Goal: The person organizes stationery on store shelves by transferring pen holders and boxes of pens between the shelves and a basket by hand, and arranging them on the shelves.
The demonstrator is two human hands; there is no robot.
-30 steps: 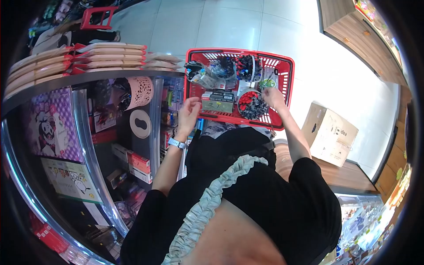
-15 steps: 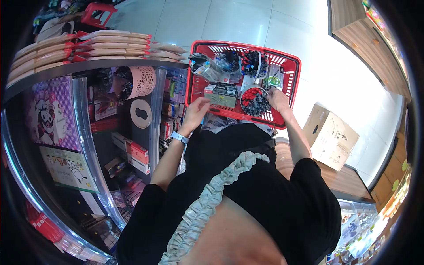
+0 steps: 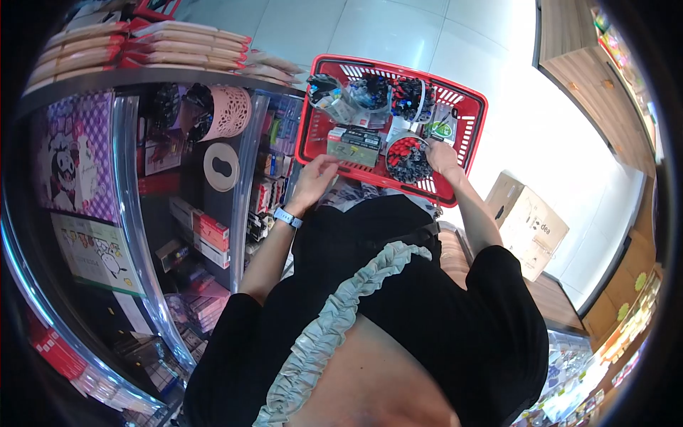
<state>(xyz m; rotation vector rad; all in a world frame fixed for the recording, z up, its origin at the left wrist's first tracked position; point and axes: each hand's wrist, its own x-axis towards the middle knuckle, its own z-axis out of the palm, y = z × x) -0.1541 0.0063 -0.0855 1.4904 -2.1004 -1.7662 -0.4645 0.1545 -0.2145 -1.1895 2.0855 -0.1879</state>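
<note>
A red plastic basket (image 3: 310,121) is in front of me, holding several containers of pens and some boxes. At its near right corner, my right hand (image 3: 442,158) is closed on the rim of a round cup of red and black pens (image 3: 408,158). My left hand (image 3: 317,181) is at the basket's near left edge, its fingers loosely stretched and holding nothing that I can see. Just beyond those fingers lies a greenish box (image 3: 353,146) inside the basket. More pen containers, such as a clear cup of dark pens (image 3: 370,92), line the far side.
On my left is a shelf unit with a pink perforated holder (image 3: 231,114), a beige oval-slotted lid (image 3: 222,167) and boxed goods. Stacked packets (image 3: 188,53) lie on its top. A cardboard box (image 3: 532,224) stands at the right, with wooden cabinets (image 3: 597,85) beyond.
The view has shifted slightly, so the shelf and cardboard box sit a little further left. My right hand remains at the pen cup and my left by the basket's edge.
</note>
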